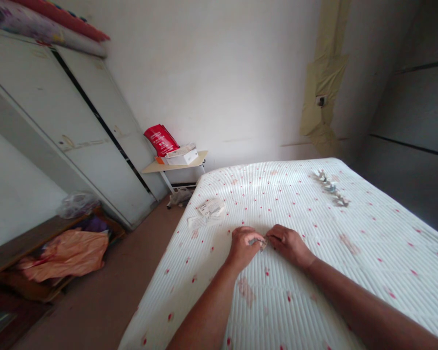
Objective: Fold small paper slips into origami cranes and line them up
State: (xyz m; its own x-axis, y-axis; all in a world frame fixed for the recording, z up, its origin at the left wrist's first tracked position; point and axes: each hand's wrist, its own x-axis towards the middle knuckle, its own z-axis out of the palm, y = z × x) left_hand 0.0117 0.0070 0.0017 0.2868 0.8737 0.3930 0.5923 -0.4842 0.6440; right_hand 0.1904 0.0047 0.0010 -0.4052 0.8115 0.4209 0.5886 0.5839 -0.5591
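Note:
Both my hands are close together above a white ribbed bedcover (pixel 277 301) with small red prints. My left hand (pixel 245 245) is closed, its fingers pinching a small brownish object (pixel 263 243) whose exact kind I cannot make out. At the right side of that object, my right hand (pixel 286 242) has its fingertips pressed together; whether they grip it too is too small to tell. Printed paper sheets (pixel 211 208) lie beyond my left hand. A row of small grey-brown pieces (pixel 330 187) rests on the far right of the cover.
Past the bed's far left corner stands a small table (pixel 155 167) with a red bag (pixel 161 140) and a white box (pixel 184 156). A wardrobe (pixel 91 121) and a wooden shelf holding an orange cloth or bag (pixel 73 253) are at the left. A socket (pixel 321 100) is on the wall.

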